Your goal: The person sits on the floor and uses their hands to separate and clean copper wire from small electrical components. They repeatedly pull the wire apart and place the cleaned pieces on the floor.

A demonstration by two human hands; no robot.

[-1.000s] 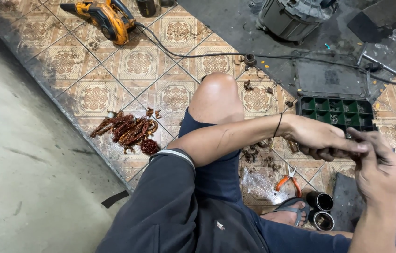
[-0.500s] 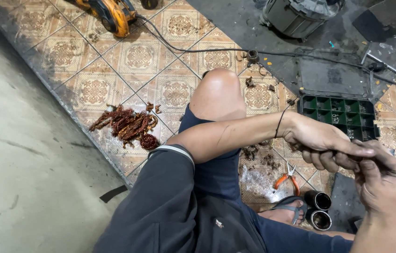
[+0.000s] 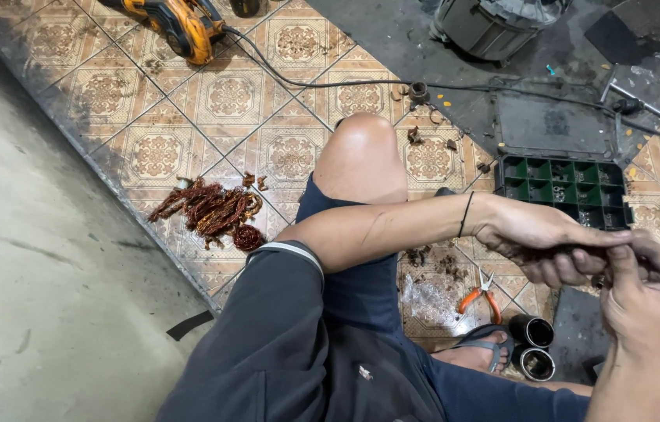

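Just below the green compartment tray point(image 3: 564, 187), above orange-handled pliers point(image 3: 477, 295) and two dark tubes point(image 3: 531, 344) on the floor, left hand point(image 3: 537, 238) and right hand point(image 3: 646, 293) fingers pinch a small dark part point(image 3: 589, 254) lying roughly crosswise.

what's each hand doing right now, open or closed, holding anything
Left hand: closed, fingers curled around a small dark part held between both hands.
Right hand: closed, fingertips pinching the same part; what the part is cannot be told.
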